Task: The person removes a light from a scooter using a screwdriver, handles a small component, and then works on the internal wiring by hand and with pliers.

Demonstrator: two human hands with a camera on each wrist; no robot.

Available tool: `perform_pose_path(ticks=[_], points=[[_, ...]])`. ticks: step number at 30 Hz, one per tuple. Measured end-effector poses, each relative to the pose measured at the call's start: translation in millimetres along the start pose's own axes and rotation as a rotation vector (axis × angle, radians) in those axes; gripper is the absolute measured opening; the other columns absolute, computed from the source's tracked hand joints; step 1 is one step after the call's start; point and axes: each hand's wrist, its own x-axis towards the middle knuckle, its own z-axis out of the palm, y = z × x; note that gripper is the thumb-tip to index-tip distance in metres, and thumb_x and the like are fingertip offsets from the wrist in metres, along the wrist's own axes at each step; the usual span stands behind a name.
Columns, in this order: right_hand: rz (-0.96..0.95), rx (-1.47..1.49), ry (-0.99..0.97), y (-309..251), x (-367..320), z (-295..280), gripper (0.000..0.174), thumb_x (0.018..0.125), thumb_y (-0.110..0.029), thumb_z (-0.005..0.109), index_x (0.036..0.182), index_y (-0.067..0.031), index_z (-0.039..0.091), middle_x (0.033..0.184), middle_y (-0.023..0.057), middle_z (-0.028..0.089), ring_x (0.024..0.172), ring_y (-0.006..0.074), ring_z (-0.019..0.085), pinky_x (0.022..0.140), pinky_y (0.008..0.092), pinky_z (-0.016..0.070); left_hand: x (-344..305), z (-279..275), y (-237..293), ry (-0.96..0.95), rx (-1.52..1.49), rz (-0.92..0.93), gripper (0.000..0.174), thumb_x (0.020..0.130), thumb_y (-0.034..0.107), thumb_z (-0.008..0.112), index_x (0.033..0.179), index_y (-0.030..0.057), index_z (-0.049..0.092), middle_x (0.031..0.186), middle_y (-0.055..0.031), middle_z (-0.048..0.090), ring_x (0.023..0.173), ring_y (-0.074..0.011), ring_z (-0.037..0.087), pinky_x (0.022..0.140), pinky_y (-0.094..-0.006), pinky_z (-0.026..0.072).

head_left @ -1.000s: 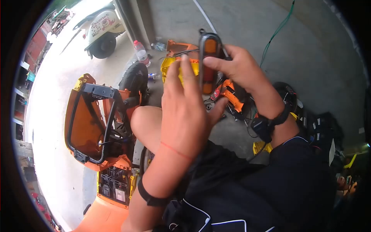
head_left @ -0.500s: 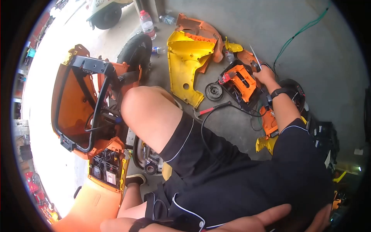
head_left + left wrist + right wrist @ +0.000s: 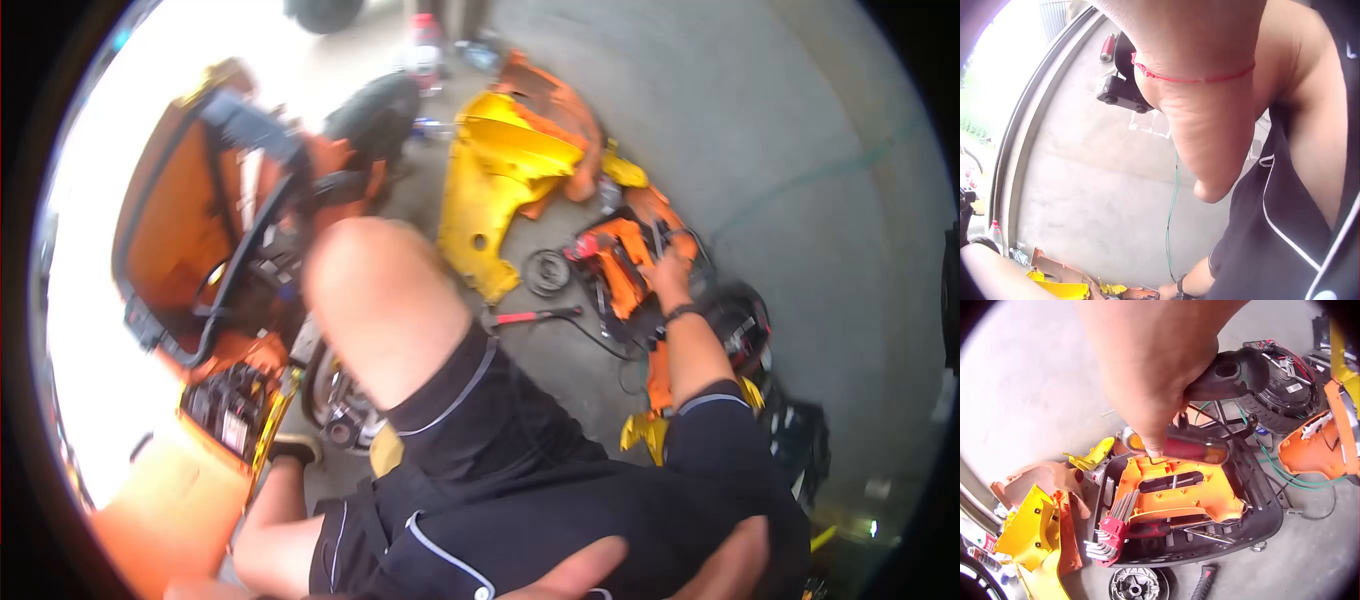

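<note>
My right hand (image 3: 1147, 381) holds a tail light (image 3: 1194, 449) with red and amber lenses, a finger lying over its edge. The light overlaps an orange plastic cover (image 3: 1185, 499) on a black slotted tray (image 3: 1260, 519). A red folding hex key set (image 3: 1112, 531) lies beside the cover. Most of the gripping fingers are hidden behind the hand. In the head view, the right hand (image 3: 668, 275) reaches down to this pile. At the bottom edge my left hand (image 3: 578, 570) shows spread, relaxed fingers close to my shirt, with nothing seen in them.
Yellow and orange body panels (image 3: 500, 190) lie beyond the knee, near a round brake part (image 3: 546, 272) and a red-handled tool (image 3: 530, 317). On the left stands a partly stripped orange vehicle (image 3: 170, 210). A wheel (image 3: 1285, 394) lies behind the tray.
The right hand has brought the tail light from in front of me down to the tray pile on the right. My left hand has withdrawn from beside the light toward my body.
</note>
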Motion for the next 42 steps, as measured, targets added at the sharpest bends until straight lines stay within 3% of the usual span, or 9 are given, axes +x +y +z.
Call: perform_pose_path(ticks=[4,8,15,16,20,25,33,36,42], points=[[-0.077,0.131,-0.01,0.1,57.3,23.0,0.068,0.074,-0.023,0.087,0.129,0.002,0.057,0.118,0.0224,0.068,0.109,0.0372,0.067,0.092,0.0477,0.0547,4.5,-3.4,27.0,0.124,0.124,-0.39,0.049,0.092,0.021,0.067,0.13,-0.0048,0.05,0.135,-0.014,0.051,0.13,-0.0281,0.046,0.116,-0.0439,0.0316],[0.028,0.962,-0.407,-115.9,21.4,-84.3,0.023,0.092,-0.027,0.072,0.096,-0.0049,0.066,0.075,0.003,0.064,0.048,0.0074,0.048,0.044,0.0249,0.0378,-13.4,0.9,41.7,0.252,0.278,-0.683,0.033,0.102,0.022,0.054,0.12,-0.0039,0.06,0.122,-0.0084,0.062,0.123,-0.0268,0.052,0.109,-0.0434,0.0357],[-0.764,1.453,-0.717,-296.6,-135.0,-284.5,0.037,0.101,-0.017,0.055,0.133,0.0016,0.052,0.101,0.0116,0.068,0.052,0.005,0.047,0.052,0.0196,0.0477,-97.3,-9.7,99.3,0.097,-0.342,-1.182,0.039,0.077,0.017,0.067,0.111,-0.0015,0.066,0.1,-0.0113,0.067,0.091,-0.0236,0.065,0.087,-0.0388,0.0524],[-0.83,1.378,-0.773,-314.0,-163.5,-300.1,0.036,0.1,-0.015,0.054,0.132,0.0014,0.054,0.101,0.011,0.068,0.057,0.0065,0.051,0.062,0.0225,0.0503,-136.1,-27.5,99.8,-0.194,-0.51,-1.31,0.052,0.058,0.015,0.076,0.109,0.0047,0.067,0.103,-0.0107,0.066,0.093,-0.0234,0.067,0.085,-0.0365,0.0543],[-1.058,0.671,-1.108,-384.6,-250.3,-336.2,0.04,0.093,-0.011,0.061,0.131,0.0009,0.055,0.101,0.0079,0.07,0.085,0.0136,0.064,0.085,0.0307,0.0514,-270.4,-10.4,172.7,0.411,-0.186,-2.123,0.015,0.089,0.008,0.063,0.1,0.0006,0.069,0.095,-0.0156,0.07,0.091,-0.0345,0.065,0.084,-0.0422,0.0517],[-1.354,0.228,-1.279,-455.2,-301.5,-259.4,0.054,0.089,-0.011,0.06,0.14,-0.0011,0.046,0.111,0.0144,0.069,0.103,0.0289,0.067,0.092,0.0388,0.0514,-366.5,13.2,268.0,-0.015,-0.294,-2.78,0.034,0.093,0.021,0.063,0.119,-0.0005,0.066,0.105,-0.0226,0.07,0.099,-0.0364,0.068,0.091,-0.0419,0.0522],[-0.89,-0.207,-1.559,-521.1,-322.3,-161.9,0.066,0.083,-0.007,0.058,0.147,0.0,0.042,0.126,0.0163,0.061,0.101,0.0276,0.063,0.095,0.0361,0.0506,-396.0,40.1,273.8,-0.296,-0.652,-2.612,0.044,0.093,0.031,0.062,0.128,0.0024,0.063,0.118,-0.0206,0.069,0.111,-0.0368,0.065,0.099,-0.0431,0.0511],[-1.597,-0.037,-1.121,-512.4,-318.0,-134.2,0.054,0.083,-0.003,0.055,0.137,0.0006,0.051,0.127,0.0179,0.057,0.118,0.0347,0.059,0.099,0.0418,0.0492,-397.9,46.4,266.1,-0.338,-0.63,-2.621,0.044,0.094,0.031,0.062,0.129,0.0047,0.062,0.121,-0.019,0.068,0.111,-0.0359,0.065,0.098,-0.0437,0.0513],[-1.668,-0.182,-1.09,-546.7,-327.1,-131.3,0.036,0.086,-0.004,0.056,0.122,0.0008,0.059,0.12,0.0204,0.062,0.114,0.0397,0.061,0.096,0.0476,0.0512,-396.4,54.7,260.5,-0.354,-0.71,-2.582,0.045,0.093,0.029,0.065,0.13,0.0036,0.061,0.119,-0.0212,0.067,0.11,-0.0367,0.065,0.097,-0.0418,0.0513]])
